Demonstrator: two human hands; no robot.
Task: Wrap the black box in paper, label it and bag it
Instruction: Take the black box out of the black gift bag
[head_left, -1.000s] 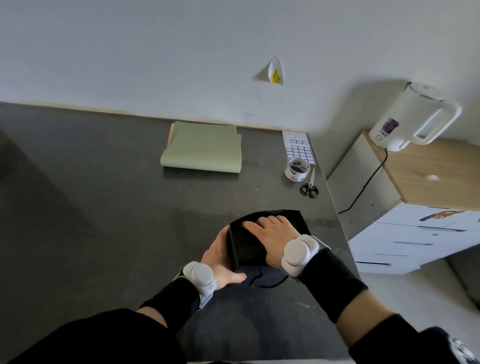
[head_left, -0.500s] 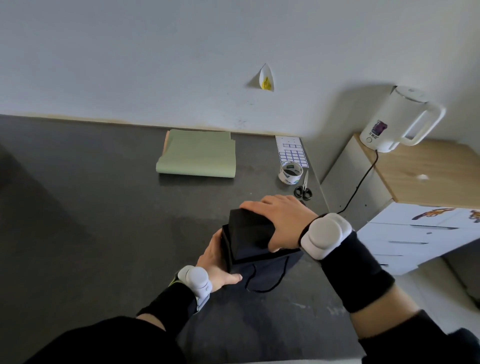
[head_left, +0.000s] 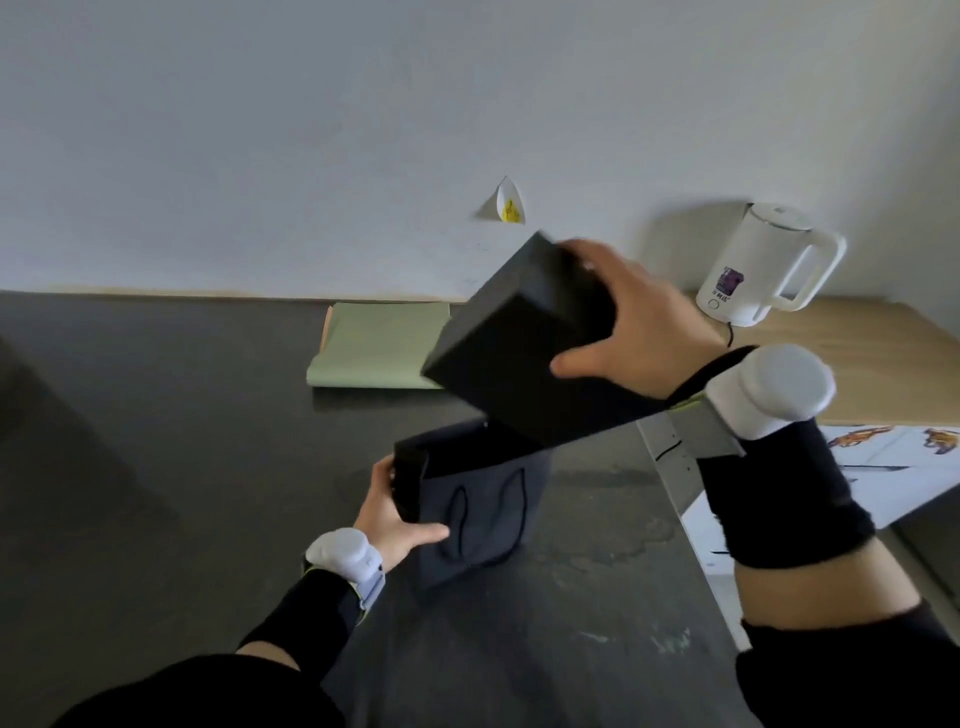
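My right hand (head_left: 639, 332) grips the black box (head_left: 514, 348) from its right side and holds it tilted in the air above the table. Just below it stands a dark paper bag (head_left: 483, 514) with cord handles, its mouth open upward. My left hand (head_left: 395, 512) holds the bag's left edge, thumb on the front face. The box's lower corner hangs just over the bag's opening. A folded stack of pale green paper (head_left: 379, 345) lies on the dark table near the wall, partly hidden by the box.
The dark grey table (head_left: 156, 467) runs to the wall. A white kettle (head_left: 763, 265) stands on a wooden cabinet (head_left: 883, 358) to the right, below table level. A small paper scrap (head_left: 509, 202) is stuck on the wall. The table's right edge lies beside my right forearm.
My right hand has lifted the black box up and out of the bag, tilting it. My left hand stayed on the bag, which now stands open. The camera has tilted upward.
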